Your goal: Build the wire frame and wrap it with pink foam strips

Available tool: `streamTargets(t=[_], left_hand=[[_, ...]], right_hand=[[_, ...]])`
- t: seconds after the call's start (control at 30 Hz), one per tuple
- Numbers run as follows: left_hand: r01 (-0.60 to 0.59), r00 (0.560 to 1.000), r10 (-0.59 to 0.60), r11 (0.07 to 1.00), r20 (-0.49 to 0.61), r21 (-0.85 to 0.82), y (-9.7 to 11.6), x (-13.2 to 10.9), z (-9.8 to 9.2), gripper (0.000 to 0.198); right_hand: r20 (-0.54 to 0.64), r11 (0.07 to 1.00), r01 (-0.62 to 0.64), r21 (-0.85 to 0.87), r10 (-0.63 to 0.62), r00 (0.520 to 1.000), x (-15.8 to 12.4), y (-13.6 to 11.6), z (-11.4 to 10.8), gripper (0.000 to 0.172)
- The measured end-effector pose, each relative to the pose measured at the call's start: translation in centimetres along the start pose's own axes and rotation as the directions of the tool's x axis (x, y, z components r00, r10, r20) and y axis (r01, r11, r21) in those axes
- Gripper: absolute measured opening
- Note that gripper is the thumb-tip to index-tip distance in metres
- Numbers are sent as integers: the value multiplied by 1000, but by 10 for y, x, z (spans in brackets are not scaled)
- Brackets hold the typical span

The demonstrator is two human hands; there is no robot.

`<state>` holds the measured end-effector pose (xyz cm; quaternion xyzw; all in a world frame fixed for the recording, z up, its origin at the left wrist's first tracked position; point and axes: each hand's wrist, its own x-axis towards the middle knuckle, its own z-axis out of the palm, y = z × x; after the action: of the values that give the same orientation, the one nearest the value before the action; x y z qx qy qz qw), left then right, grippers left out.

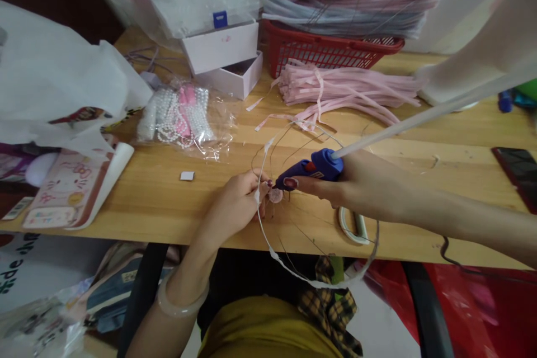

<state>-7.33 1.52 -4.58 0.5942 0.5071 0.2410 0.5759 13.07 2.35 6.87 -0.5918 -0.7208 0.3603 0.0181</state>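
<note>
My right hand [348, 187] grips a blue hot glue gun [323, 165], and a long white glue stick [419, 117] juts from its back end. The gun's nozzle points left and meets a small pale pink round piece [276, 196]. At that piece my left hand [245, 193] is closed, thumb and fingers pinched together at its left side; what exactly they grip is partly hidden. Around both hands runs a large hoop [268, 246] wrapped in white, with thin dark wires crossing it. The hoop's lower part reaches past the table's front edge.
Pink strips [348, 89] lie bundled before a red basket [331, 47]. Bagged pearl beads [180, 114], white boxes [226, 50] and a white plastic bag [62, 78] are left. A phone [518, 173] lies far right. A white-handled loop [352, 226] sits near the front edge.
</note>
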Motion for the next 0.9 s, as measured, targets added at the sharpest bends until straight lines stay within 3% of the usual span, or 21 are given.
streamTargets(t=[0.4, 0.73, 0.9], left_hand=[[40, 999, -39, 997, 32, -62, 4, -1, 1, 15], [59, 998, -58, 998, 24, -38, 4, -1, 1, 17], [35, 999, -34, 998, -20, 59, 3, -1, 0, 24]], right_hand=[[-7, 999, -39, 37, 40, 999, -2, -2, 3, 26], [0, 998, -9, 55, 9, 1000, 1, 3, 3, 29], [-3, 999, -37, 3, 37, 999, 0, 2, 5, 30]])
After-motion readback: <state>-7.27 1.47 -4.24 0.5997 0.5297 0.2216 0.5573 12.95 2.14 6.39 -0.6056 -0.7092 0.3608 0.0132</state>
